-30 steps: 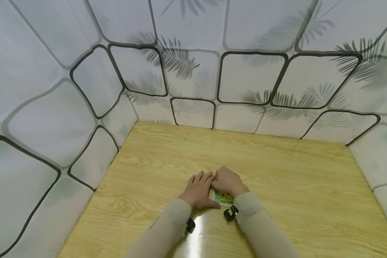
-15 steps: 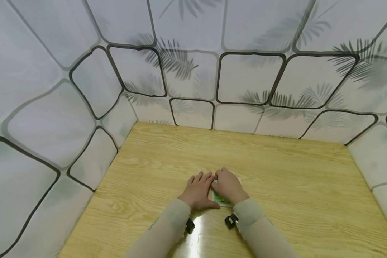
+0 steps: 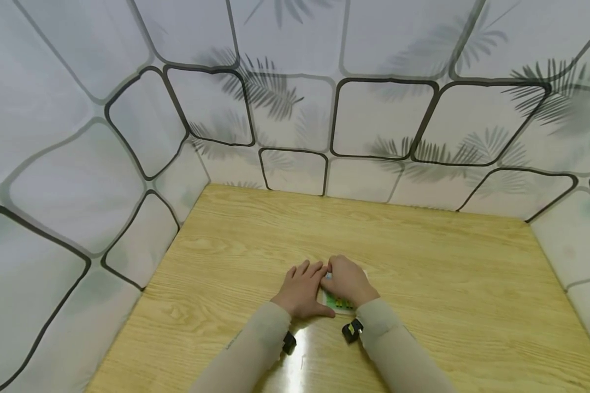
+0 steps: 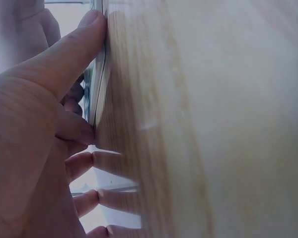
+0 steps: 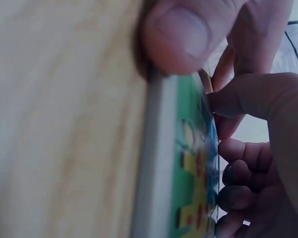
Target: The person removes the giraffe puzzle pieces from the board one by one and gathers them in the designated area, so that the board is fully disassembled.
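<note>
A thin, flat picture board with a light rim lies on the wooden table, mostly covered by my hands. Green, yellow, red and blue printing shows on this board in the right wrist view. My left hand rests flat along its left side, fingers spread, with the left thumb against its near edge. Over the board, my right hand has curled fingers touching the printed face, and its thumb reaches toward the left hand's fingers. Whether anything is pinched there is hidden.
The wooden table extends around both hands. Pale cloth walls with dark outlines and leaf prints enclose it at the back and sides. A small black wrist camera sits by the right cuff, another black camera by the left.
My right hand has shifted very slightly over the board, covering a little more of the yellow printing and baring some blue near its top. The left hand stays in place.
</note>
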Available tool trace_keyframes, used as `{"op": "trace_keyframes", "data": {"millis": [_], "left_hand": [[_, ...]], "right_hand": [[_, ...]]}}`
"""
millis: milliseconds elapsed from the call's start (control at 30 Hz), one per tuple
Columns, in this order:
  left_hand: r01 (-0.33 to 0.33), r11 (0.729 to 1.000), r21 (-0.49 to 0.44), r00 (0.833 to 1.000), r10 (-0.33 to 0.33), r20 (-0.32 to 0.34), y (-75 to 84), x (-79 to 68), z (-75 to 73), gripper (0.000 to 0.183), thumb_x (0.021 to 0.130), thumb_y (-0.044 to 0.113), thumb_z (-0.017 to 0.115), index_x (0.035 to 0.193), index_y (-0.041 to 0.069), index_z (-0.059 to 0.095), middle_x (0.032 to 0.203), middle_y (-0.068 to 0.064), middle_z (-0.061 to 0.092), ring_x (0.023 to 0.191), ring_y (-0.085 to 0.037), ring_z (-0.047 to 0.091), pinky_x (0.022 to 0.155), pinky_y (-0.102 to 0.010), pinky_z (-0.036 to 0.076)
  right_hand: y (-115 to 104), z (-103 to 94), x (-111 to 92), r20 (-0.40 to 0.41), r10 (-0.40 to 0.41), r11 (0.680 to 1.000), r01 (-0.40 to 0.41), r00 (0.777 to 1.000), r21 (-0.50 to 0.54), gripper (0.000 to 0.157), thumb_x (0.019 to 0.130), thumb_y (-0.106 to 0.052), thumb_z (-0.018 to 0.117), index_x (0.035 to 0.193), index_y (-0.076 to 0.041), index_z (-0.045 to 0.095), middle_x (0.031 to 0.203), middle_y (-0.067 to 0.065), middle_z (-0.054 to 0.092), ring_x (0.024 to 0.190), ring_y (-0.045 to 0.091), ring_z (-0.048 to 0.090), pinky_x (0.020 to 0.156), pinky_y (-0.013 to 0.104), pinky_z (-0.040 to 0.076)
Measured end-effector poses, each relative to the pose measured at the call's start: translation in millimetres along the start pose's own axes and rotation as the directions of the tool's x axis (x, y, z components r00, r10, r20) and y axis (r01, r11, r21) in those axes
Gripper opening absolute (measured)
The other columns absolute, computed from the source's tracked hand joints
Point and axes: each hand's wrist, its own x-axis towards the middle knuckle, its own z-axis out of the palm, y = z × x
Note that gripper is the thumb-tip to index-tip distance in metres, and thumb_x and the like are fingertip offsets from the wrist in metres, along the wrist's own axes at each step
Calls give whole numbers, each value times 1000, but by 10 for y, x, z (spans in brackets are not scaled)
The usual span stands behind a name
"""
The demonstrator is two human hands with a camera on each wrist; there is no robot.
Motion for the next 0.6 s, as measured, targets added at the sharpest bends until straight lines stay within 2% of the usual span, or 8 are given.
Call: {"op": "trace_keyframes", "data": {"millis": [267,600], "left_hand": [[3,1000,-7,1000,-3,-1,-18,15,2,107,76,74,71,160,21,31,165,2,28,152,-30,21,119,-53,22],[2,1000,-10,1000,-2,-6,-15,9,-10,108,75,75,71,159,21,32,164,2,29,151,-30,22,118,-53,22]], "right_hand": [[19,-18,80,36,-1,1000,1,999,-5,23,79,-33,66,76,-13,54,73,0,55,62,17,50,56,32,40],[-7,-65,98,55,-10,1000,12,998,-22,23,79,-33,65,74,-14,53,70,0,54,60,17,49,54,32,39]]}}
